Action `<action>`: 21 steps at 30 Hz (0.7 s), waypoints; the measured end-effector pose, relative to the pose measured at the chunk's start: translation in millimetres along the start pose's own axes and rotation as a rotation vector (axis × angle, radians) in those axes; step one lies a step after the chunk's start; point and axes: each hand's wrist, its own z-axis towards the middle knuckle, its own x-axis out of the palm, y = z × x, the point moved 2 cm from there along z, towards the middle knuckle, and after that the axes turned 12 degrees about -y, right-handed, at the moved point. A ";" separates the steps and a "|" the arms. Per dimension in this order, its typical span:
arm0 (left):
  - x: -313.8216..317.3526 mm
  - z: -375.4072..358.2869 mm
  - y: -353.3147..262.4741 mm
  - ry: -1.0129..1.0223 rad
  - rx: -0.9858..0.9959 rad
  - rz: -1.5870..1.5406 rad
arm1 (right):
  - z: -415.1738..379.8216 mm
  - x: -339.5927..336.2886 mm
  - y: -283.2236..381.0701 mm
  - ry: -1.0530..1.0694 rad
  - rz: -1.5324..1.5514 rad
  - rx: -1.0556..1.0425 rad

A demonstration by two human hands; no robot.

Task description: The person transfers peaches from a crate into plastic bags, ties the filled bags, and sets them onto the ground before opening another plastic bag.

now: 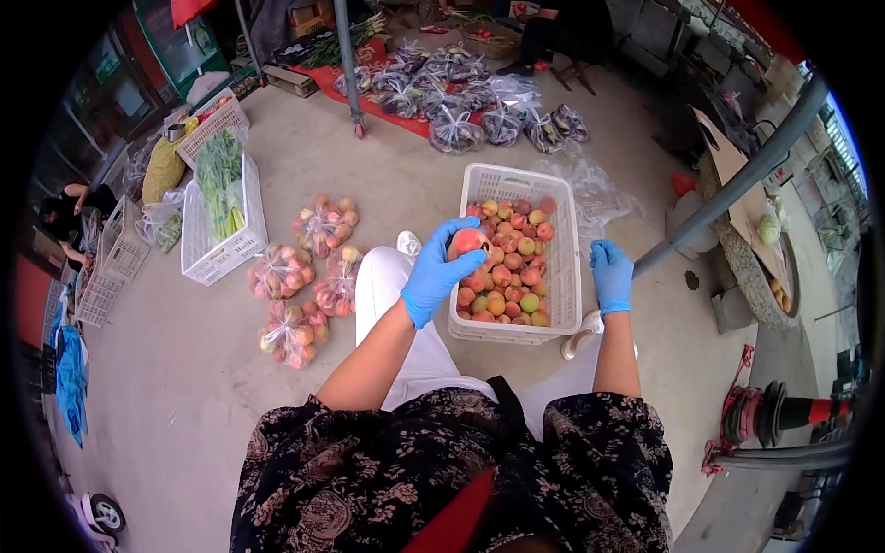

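Blue-gloved left hand (441, 267) clasping a single peach (467, 241), fingers wrapped round its underside, lifted just above the near-left part of the white plastic crate (564, 276) heaped with more peaches (505, 267). Best handled, by the look of it, with a cupping hold rather than a pinch, soft fruit bruising easily; worth turning in the palm to check the skin, and keeping over the crate so a slip falls onto fruit, not concrete. Left forearm bare, reaching forward from the patterned sleeve, wrist bent inward, palm towards the fruit. Right hand (611, 275), also gloved in blue, resting on the crate's right rim; whether gripping the rim or merely laid on it, hard to tell, nothing else in it. Tied clear bags of peaches (300, 286) on the concrete floor to the left, near a white basket of greens (221, 207).
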 end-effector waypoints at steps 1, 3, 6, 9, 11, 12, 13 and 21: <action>0.0 4.7 17.7 -0.014 -0.110 -0.056 | 12.0 -26.0 -7.7 0.006 -0.054 0.075; 1.9 18.2 57.5 -0.055 -0.324 -0.156 | 27.3 -68.7 -37.4 -0.046 -0.203 0.018; 13.7 23.8 100.1 -0.056 -0.470 -0.152 | 23.9 -111.1 -124.8 -0.112 -0.450 -0.105; 23.1 25.7 139.8 -0.078 -0.515 -0.054 | 8.8 -135.6 -237.0 0.090 -0.740 0.102; 28.5 31.3 154.4 -0.088 -0.560 -0.032 | -2.5 -151.6 -252.3 0.075 -0.622 0.298; 35.3 30.1 159.7 -0.107 -0.584 -0.035 | -7.6 -158.9 -270.0 0.043 -0.661 0.250; 39.5 33.7 176.5 -0.100 -0.594 -0.028 | -11.7 -162.0 -280.0 0.031 -0.612 0.384; 40.6 40.3 254.8 -0.195 -0.633 0.074 | -34.9 -179.5 -540.0 0.120 -0.043 1.122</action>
